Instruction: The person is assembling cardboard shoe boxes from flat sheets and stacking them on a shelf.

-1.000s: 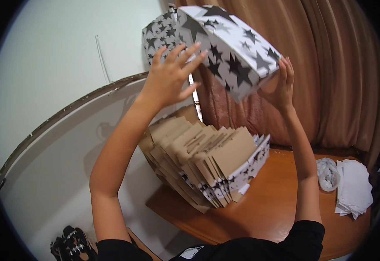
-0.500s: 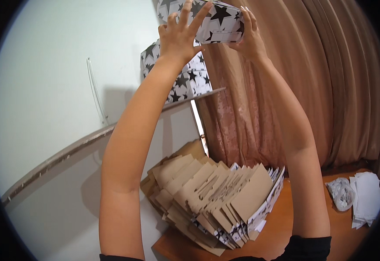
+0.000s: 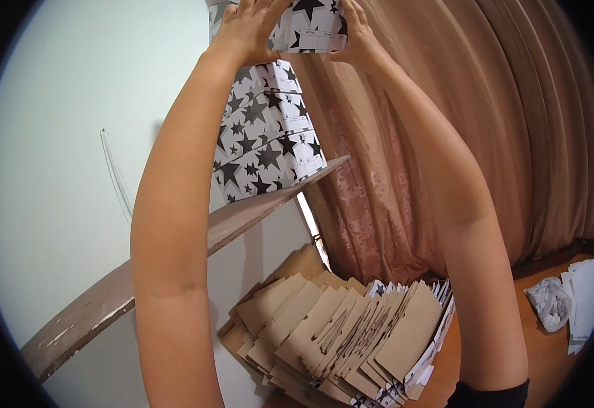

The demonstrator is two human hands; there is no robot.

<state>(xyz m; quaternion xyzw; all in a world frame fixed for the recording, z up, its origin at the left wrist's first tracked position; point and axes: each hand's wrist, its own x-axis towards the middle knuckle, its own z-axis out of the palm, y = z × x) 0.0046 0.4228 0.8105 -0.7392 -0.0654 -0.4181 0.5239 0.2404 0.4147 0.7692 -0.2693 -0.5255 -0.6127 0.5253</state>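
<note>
Both hands grip a white cardboard box (image 3: pixel 310 27) with black and grey stars at the top of the view, which cuts off its upper part. My left hand (image 3: pixel 249 30) is against its left side, fingers spread over it. My right hand (image 3: pixel 361 37) holds the right side, its fingers near the upper corner and the thumb low. Directly below is a stack of matching star-patterned boxes (image 3: pixel 263 143) standing on a shelf. Whether the held box touches the stack, I cannot tell.
The worn wooden shelf (image 3: pixel 100 316) runs along the pale wall on the left. Brown curtains (image 3: pixel 446 102) hang on the right. Below, many flattened cardboard boxes (image 3: pixel 338 333) lean together on an orange-brown table (image 3: pixel 548 360), with a clear plastic bag (image 3: pixel 549 304) and white paper sheets (image 3: pixel 586 299).
My hands and the held box have shifted left and slightly up in view. The shelf and box stack now sit lower, with more of the stack showing.
</note>
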